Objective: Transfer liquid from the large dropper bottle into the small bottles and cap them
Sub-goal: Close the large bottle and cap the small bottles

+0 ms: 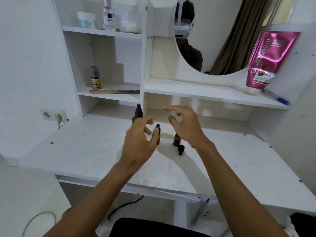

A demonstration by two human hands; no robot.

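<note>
A large amber dropper bottle with a black dropper cap stands at the back of the white desk, partly hidden behind my left hand. A small amber bottle with a black cap stands just right of that hand. Another small amber bottle stands uncapped beneath my right hand. A loose black dropper cap lies on the desk in front of it. Both hands hover above the bottles with fingers spread and hold nothing.
Shelves rise behind the desk with a comb, a small spray can, jars and a perfume bottle. A pink tube and a pen sit on the right shelf under a round mirror. A wall socket is at left.
</note>
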